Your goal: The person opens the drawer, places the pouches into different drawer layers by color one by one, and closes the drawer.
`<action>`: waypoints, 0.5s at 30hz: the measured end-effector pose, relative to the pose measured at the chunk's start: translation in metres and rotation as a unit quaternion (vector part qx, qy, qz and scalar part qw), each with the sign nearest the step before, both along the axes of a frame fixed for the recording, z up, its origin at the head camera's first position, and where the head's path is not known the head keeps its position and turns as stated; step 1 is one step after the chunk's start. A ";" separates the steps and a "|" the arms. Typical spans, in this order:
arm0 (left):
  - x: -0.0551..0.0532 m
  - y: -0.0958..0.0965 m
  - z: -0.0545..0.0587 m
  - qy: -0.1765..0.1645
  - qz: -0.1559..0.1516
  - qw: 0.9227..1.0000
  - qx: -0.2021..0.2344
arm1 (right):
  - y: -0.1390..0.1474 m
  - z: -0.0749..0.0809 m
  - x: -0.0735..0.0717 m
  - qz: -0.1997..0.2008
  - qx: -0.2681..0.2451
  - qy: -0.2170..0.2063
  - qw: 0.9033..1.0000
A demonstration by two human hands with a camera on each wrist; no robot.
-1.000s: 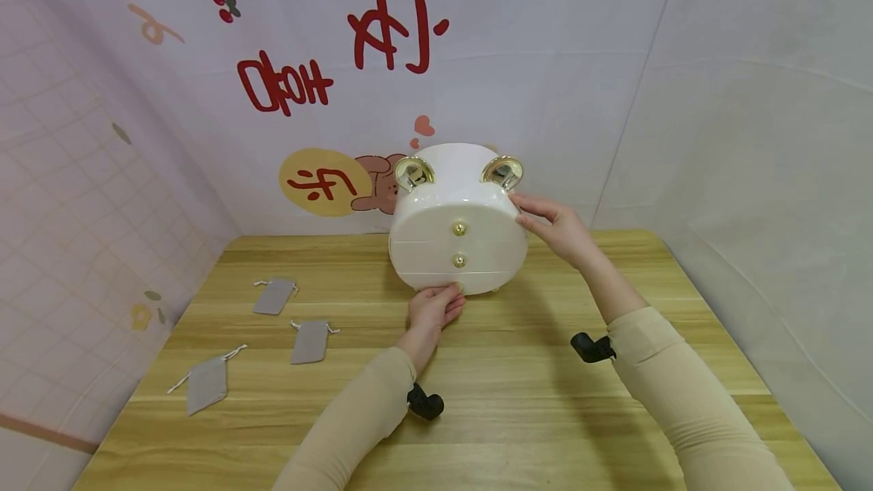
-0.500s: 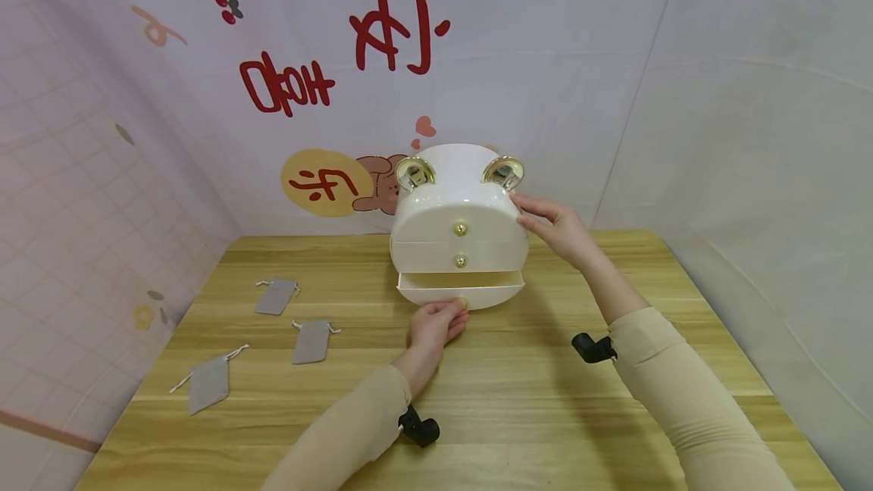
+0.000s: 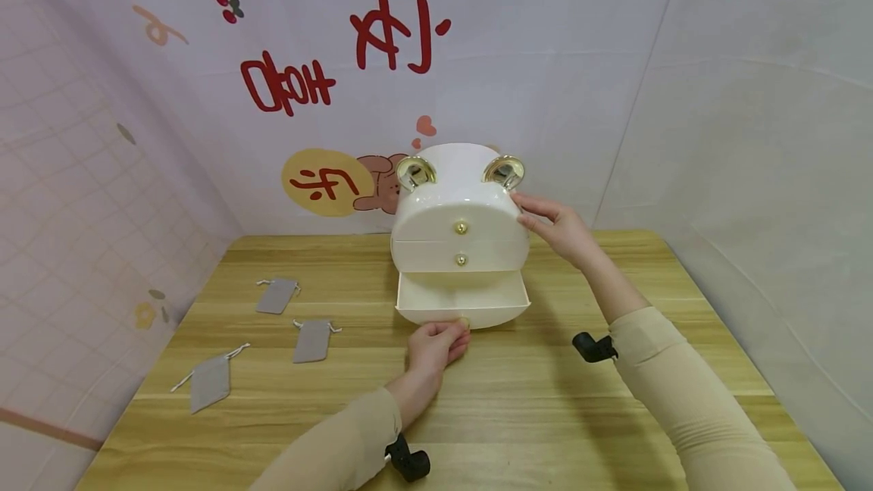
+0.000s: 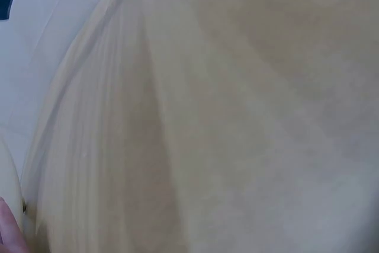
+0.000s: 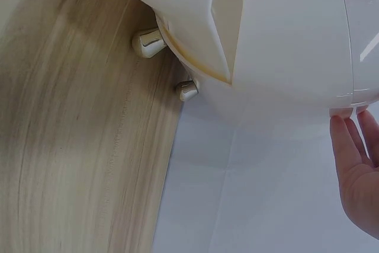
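A white rounded drawer box (image 3: pixel 436 212) with gold ring ears and gold knobs stands toward the back of the table in the head view. Its bottom drawer (image 3: pixel 423 316) is pulled out, and its visible inside holds nothing. The left hand (image 3: pixel 431 351) pinches the knob at the drawer's front. Against the upper right side of the box, the right hand (image 3: pixel 561 233) rests its fairly straight fingers, as the right wrist view also shows. A sleeve (image 4: pixel 225 122) fills most of the left wrist view, leaving a bit of finger at the lower left.
Three grey drawstring pouches lie on the left of the wooden table: a far pouch (image 3: pixel 276 296), a middle pouch (image 3: pixel 311 342) and a near pouch (image 3: pixel 210 383). A white printed cloth (image 3: pixel 546 82) hangs right behind the box. Small gold feet (image 5: pixel 148 43) support the box.
The bottom drawer has gone from closed to pulled out toward the person, the left hand moving back with its knob. The right hand has stayed at the side of the box.
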State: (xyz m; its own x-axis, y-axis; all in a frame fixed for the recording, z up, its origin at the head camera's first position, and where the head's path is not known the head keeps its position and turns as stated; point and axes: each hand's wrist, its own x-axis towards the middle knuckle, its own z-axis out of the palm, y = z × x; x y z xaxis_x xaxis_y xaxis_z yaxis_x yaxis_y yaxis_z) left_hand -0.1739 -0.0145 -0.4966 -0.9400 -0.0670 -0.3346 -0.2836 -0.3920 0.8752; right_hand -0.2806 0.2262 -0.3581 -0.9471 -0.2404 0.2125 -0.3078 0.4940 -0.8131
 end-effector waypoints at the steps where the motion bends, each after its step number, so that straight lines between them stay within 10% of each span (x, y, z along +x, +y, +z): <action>1: 0.003 0.000 0.000 0.000 -0.001 1.000 0.001 | 0.000 0.000 0.000 -0.001 0.000 0.002 1.000; 15: 0.032 -0.007 0.001 -0.007 -0.033 0.999 -0.002 | 0.000 -0.001 0.000 0.002 0.000 0.010 1.000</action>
